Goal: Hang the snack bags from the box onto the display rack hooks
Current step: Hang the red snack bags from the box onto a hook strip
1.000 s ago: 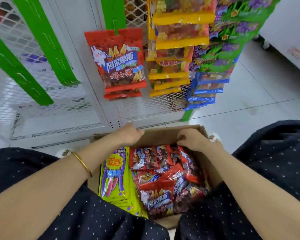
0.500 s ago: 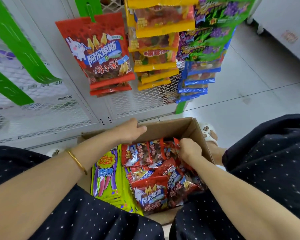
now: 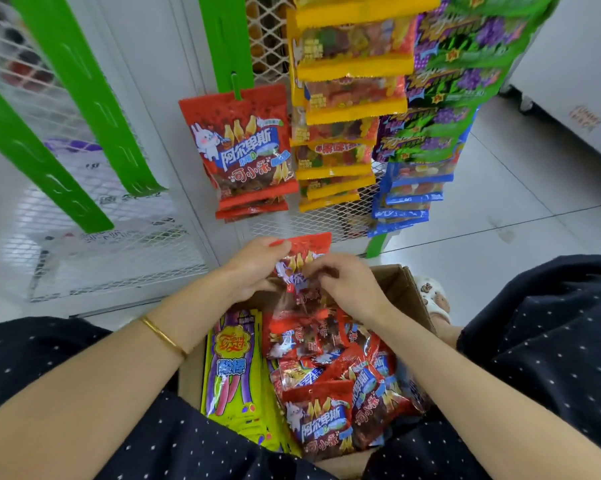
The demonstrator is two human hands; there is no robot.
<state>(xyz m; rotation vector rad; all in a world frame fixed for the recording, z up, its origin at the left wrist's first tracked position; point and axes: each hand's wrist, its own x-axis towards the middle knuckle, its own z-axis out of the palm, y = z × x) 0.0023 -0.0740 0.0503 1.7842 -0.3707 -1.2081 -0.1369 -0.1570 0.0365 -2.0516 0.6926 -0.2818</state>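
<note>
A red snack bag [image 3: 304, 249] is held up above the cardboard box [image 3: 401, 289]. My left hand [image 3: 254, 268] grips its upper left edge, and my right hand [image 3: 344, 282] pinches its front from the right. Inside the box lie several more red snack bags [image 3: 326, 403] and a stack of yellow-green candy bags [image 3: 231, 375]. On the green hanging strip [image 3: 229, 46] above, a few red bags [image 3: 243, 150] hang one below another.
Yellow gummy bags [image 3: 351, 109], green-purple bags [image 3: 458, 81] and blue bags [image 3: 409, 199] hang on strips to the right. Two bare green strips [image 3: 84, 109] hang at left over a white mesh cage [image 3: 119, 258]. My knees in dark dotted cloth flank the box.
Both hands were down in the box; now they have lifted one red bag out above its far edge. The view has tilted slightly.
</note>
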